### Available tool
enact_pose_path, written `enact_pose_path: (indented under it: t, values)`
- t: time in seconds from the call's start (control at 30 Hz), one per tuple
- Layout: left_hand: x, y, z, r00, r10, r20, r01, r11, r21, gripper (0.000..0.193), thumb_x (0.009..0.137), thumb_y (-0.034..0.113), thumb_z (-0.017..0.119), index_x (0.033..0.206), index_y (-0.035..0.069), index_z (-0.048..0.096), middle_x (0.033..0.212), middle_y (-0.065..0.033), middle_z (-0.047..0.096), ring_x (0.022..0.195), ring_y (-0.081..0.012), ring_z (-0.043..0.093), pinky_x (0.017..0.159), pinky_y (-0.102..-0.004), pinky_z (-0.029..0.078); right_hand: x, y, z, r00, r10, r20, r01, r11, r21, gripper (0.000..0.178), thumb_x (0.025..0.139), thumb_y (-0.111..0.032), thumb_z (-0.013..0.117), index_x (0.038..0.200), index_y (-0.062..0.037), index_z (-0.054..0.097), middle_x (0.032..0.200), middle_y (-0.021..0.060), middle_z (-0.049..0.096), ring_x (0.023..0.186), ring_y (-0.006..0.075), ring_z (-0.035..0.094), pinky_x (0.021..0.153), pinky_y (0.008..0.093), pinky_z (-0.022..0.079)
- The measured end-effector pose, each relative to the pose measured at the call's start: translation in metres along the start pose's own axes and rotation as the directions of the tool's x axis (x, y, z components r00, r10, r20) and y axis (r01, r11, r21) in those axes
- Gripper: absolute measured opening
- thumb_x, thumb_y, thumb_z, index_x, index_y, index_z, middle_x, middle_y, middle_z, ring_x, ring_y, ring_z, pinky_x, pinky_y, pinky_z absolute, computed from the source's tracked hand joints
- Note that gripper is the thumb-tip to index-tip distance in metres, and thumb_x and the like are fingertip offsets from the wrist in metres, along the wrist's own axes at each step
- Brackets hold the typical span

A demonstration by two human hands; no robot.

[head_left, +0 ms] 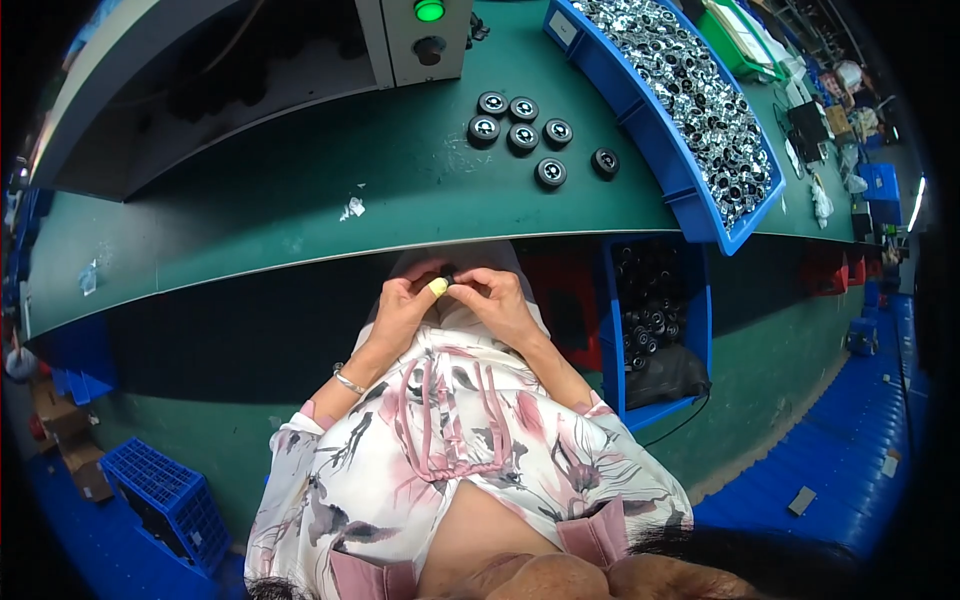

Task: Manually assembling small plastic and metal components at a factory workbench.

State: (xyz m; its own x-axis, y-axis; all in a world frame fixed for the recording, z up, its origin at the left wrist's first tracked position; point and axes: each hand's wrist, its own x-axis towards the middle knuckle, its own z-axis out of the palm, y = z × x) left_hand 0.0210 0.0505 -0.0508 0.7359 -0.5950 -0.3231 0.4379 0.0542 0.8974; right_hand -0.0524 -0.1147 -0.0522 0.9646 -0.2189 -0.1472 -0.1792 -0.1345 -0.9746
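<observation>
In front of my lap, just below the table's near edge, both hands meet around a small black part (pixel 448 271). My left hand (pixel 404 306) is closed on it, with a yellow cover (pixel 438 287) on its thumb tip. From the other side my right hand (pixel 498 303) pinches the same part with thumb and fingers. Fingers hide most of the part, so its exact kind does not show. Beyond the hands, several small black wheels (pixel 522 138) with silver-patterned centres lie grouped on the green table (pixel 400 190).
A long blue bin (pixel 655 165) heaped with shiny silver-and-black parts stands on the table at right. Below the edge, another blue bin (pixel 707 330) holds black round parts. A machine with a lit green button (pixel 429 10) stands far left. A blue crate (pixel 165 490) is lower left.
</observation>
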Motion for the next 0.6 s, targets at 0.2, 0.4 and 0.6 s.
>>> enact_pose_path:
  t: [0.2, 0.4, 0.6]
  values:
    - [0.004, -0.010, -0.007, 0.990, -0.030, 0.134, 0.014, 0.993, 0.115, 0.038, 0.097, 0.011, 0.061, 0.130, -0.006, 0.056, 0.116, -0.0114, 0.066, 0.101, -0.0114, 0.061, 0.090, -0.0245, 0.049, 0.000, -0.008, -0.006, 0.999, -0.031, 0.022, 0.029, 0.996, 0.079, 0.019, 0.087, -0.013, 0.072, 0.095, 0.0048, 0.071, 0.075, 0.0056, 0.069, 0.068, 0.0081, 0.062, 0.064, 0.0247, 0.049]
    - [0.004, -0.003, -0.005, 0.992, 0.070, 0.103, -0.086, 0.984, 0.159, 0.028, 0.094, 0.010, 0.065, 0.117, -0.004, 0.059, 0.109, -0.0074, 0.065, 0.097, -0.0115, 0.062, 0.088, -0.0249, 0.048, -0.003, 0.005, -0.002, 0.975, -0.084, -0.204, 0.092, 0.995, 0.027, 0.019, 0.089, -0.011, 0.069, 0.100, 0.0047, 0.070, 0.084, 0.0058, 0.071, 0.074, 0.0086, 0.064, 0.068, 0.0246, 0.052]
    - [0.003, -0.003, 0.001, 0.986, -0.168, 0.001, 0.161, 0.945, -0.285, 0.022, 0.088, 0.008, 0.072, 0.105, 0.000, 0.060, 0.099, -0.0053, 0.061, 0.092, -0.0112, 0.057, 0.082, -0.0243, 0.047, -0.005, 0.003, -0.003, 0.972, 0.233, 0.000, -0.217, 0.906, 0.362, 0.020, 0.093, -0.011, 0.068, 0.105, 0.0043, 0.069, 0.090, 0.0052, 0.070, 0.077, 0.0086, 0.063, 0.070, 0.0223, 0.053]
